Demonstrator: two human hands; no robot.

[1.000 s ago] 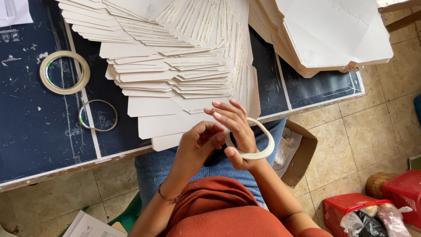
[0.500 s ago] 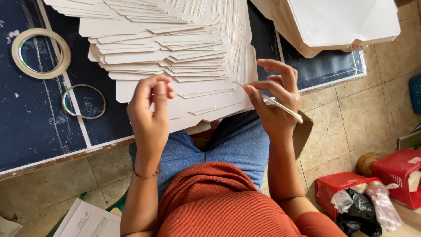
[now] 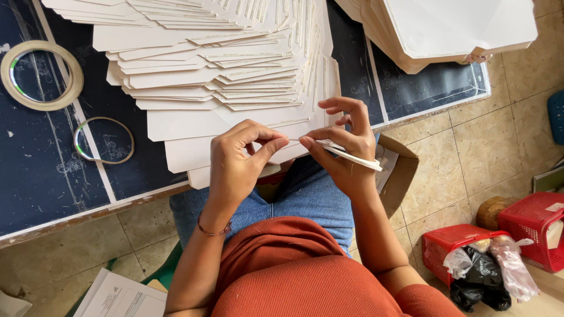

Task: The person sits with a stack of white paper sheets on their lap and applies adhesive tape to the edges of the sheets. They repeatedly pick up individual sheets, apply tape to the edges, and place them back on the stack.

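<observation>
On the dark blue table (image 3: 35,176), I am seeing a wide fan of overlapping white card envelopes (image 3: 217,64) spreading toward the near edge, with a second stack of white envelopes (image 3: 458,29) lying at the far right corner. Over the lap, just off the table edge, the right hand (image 3: 346,149) is gripping a thin roll of double-sided tape (image 3: 352,155) edge-on, while the left hand (image 3: 238,161) is pinching its fingertips (image 3: 276,144) closed on the tape's loose end; a larger tape roll (image 3: 41,75) and a thin ring (image 3: 104,140) are lying well apart at left.

A small hand-assembly workshop: fanned white card blanks (image 3: 217,64) at 12 o'clock on a dark worktable (image 3: 41,170), tape rolls (image 3: 41,74) at 10 o'clock, tiled floor (image 3: 470,152).
</observation>
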